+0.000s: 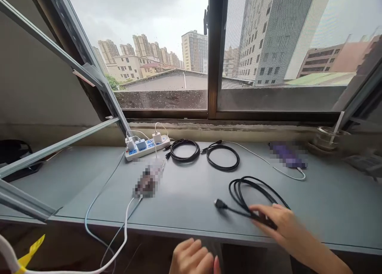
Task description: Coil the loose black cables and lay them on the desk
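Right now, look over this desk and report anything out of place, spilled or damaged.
Nothing on it looks spilled or damaged. Only the left side looks untidy: a white cord and a blue cord droop in loose curves over the front edge of the desk. The black cable in the right hand shows no visible fault.

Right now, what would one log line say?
right hand: gripping black cable | left hand: curled, near desk edge | beyond: two coiled cables

The held cable has a smooth, plastic-looking jacket with slight sheen; the rear cable coils look glossy. The desk is smooth, low-sheen; the power strip, smooth plastic; the rack, dull metal; the window pane, water-beaded glass.
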The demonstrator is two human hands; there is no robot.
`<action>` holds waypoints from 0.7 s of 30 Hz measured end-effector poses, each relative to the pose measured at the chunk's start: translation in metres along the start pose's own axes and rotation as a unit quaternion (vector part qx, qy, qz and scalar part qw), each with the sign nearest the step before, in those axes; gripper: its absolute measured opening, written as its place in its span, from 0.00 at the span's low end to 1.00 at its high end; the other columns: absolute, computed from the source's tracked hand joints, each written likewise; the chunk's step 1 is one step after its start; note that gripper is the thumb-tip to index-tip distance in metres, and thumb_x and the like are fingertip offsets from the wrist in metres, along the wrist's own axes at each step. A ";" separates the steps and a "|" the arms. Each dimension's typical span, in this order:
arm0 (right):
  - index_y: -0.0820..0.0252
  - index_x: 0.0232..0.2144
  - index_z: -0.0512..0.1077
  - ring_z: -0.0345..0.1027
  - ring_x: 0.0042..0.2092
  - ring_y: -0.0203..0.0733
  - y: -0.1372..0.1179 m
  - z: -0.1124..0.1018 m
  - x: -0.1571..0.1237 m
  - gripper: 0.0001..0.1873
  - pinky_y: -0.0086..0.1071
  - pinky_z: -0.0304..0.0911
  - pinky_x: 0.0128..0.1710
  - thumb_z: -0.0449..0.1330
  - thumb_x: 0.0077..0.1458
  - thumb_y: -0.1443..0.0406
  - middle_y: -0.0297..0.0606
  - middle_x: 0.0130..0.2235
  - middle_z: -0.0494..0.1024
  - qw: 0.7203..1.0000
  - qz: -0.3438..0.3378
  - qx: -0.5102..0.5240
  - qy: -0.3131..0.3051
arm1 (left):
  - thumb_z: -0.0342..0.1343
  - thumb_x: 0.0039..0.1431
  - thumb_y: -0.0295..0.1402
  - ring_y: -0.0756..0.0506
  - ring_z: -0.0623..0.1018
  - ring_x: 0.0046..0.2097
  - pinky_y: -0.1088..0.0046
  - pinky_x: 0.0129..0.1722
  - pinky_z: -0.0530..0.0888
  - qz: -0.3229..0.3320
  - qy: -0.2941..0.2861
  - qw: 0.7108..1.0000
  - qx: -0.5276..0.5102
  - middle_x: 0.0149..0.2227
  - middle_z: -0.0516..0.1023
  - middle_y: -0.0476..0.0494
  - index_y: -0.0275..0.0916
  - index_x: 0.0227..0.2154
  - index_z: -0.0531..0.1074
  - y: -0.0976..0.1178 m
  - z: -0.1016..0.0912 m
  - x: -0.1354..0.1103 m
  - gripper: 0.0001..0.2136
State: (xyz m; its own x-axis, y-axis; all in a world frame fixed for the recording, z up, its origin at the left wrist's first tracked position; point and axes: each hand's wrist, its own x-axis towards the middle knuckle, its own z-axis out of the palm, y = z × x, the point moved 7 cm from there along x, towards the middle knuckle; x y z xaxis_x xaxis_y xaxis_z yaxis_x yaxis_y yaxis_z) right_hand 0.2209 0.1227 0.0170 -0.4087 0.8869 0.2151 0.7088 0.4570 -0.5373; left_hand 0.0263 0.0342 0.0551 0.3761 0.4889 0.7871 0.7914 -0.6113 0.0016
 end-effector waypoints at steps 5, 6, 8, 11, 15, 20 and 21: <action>0.55 0.43 0.73 0.55 0.19 0.34 -0.003 -0.068 0.041 0.21 0.26 0.48 0.16 0.51 0.59 0.49 0.31 0.21 0.63 0.961 0.110 0.139 0.213 | 0.48 0.58 0.30 0.54 0.67 0.18 0.77 0.22 0.62 -0.139 -0.162 0.969 -0.123 0.16 0.70 0.53 0.38 0.19 0.70 -0.037 0.015 0.069 0.14; 0.56 0.45 0.72 0.52 0.18 0.32 -0.009 -0.079 0.050 0.22 0.25 0.47 0.15 0.51 0.59 0.49 0.30 0.21 0.61 0.945 0.114 0.210 0.225 | 0.49 0.59 0.33 0.54 0.68 0.20 0.77 0.23 0.63 -0.167 -0.168 0.962 -0.139 0.19 0.74 0.52 0.39 0.22 0.73 -0.044 0.015 0.085 0.13; 0.56 0.47 0.71 0.48 0.18 0.29 -0.030 -0.098 0.069 0.23 0.23 0.43 0.13 0.53 0.58 0.49 0.30 0.24 0.62 0.908 0.087 0.340 0.229 | 0.50 0.59 0.38 0.52 0.71 0.23 0.78 0.23 0.64 -0.207 -0.155 0.948 -0.187 0.24 0.78 0.51 0.41 0.26 0.76 -0.056 0.010 0.118 0.13; 0.54 0.49 0.69 0.54 0.21 0.28 -0.075 -0.124 0.089 0.20 0.21 0.51 0.15 0.55 0.58 0.52 0.31 0.27 0.65 0.886 -0.008 0.406 0.223 | 0.48 0.60 0.45 0.51 0.74 0.25 0.77 0.26 0.68 -0.225 -0.121 0.914 -0.315 0.25 0.78 0.47 0.38 0.29 0.77 -0.060 0.002 0.167 0.18; 0.57 0.42 0.70 0.56 0.21 0.28 -0.121 -0.136 0.104 0.12 0.20 0.53 0.16 0.58 0.56 0.59 0.28 0.24 0.64 0.909 -0.068 0.363 0.191 | 0.45 0.58 0.51 0.52 0.73 0.22 0.78 0.20 0.66 -0.240 -0.108 0.855 -0.448 0.23 0.75 0.49 0.37 0.27 0.74 -0.059 0.006 0.211 0.23; 0.60 0.34 0.71 0.58 0.22 0.30 -0.128 -0.136 0.120 0.07 0.22 0.54 0.18 0.60 0.53 0.62 0.28 0.22 0.65 0.946 -0.075 0.232 0.214 | 0.49 0.55 0.52 0.51 0.73 0.24 0.78 0.22 0.68 -0.265 -0.101 0.814 -0.507 0.21 0.71 0.48 0.36 0.21 0.69 -0.076 0.031 0.230 0.22; 0.59 0.37 0.71 0.61 0.25 0.32 -0.126 -0.134 0.125 0.10 0.23 0.57 0.20 0.61 0.52 0.62 0.30 0.25 0.68 0.949 -0.082 0.223 0.205 | 0.50 0.55 0.51 0.51 0.74 0.25 0.77 0.24 0.69 -0.277 -0.094 0.802 -0.521 0.21 0.71 0.48 0.36 0.22 0.69 -0.082 0.036 0.230 0.22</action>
State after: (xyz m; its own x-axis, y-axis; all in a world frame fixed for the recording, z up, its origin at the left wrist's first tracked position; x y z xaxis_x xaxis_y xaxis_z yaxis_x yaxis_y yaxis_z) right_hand 0.1580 0.1848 0.2205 -0.1687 0.7996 0.5763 0.3036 0.5984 -0.7414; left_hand 0.0655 0.2192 0.2142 0.2498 0.8901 0.3812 0.0661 -0.4085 0.9104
